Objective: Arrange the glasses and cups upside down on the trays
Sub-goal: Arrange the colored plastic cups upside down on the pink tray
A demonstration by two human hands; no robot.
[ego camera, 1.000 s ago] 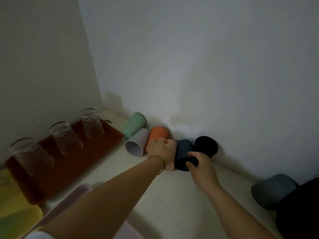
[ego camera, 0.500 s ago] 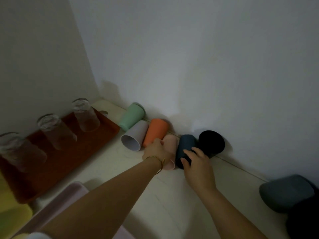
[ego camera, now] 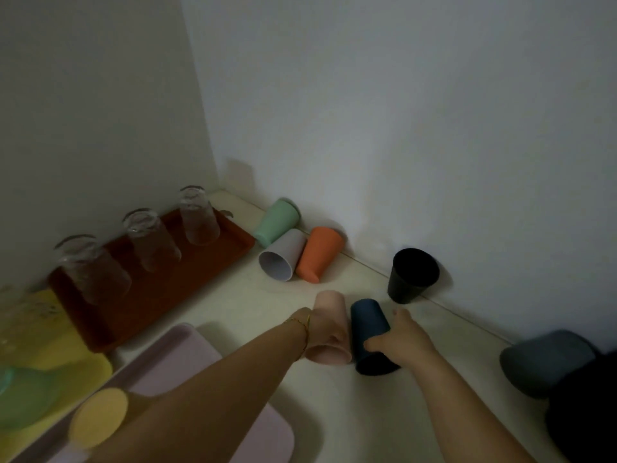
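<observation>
While the left hand wraps around the pink cup, the right hand grips the navy cup touching it, both mid-counter. At ten o'clock, three glasses stand inverted on the red tray; the black cup lies at one o'clock.

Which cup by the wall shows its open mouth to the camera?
The grey cup, lying on its side between the green cup and the orange cup. Its pale round opening faces the camera; theirs do not.
</observation>
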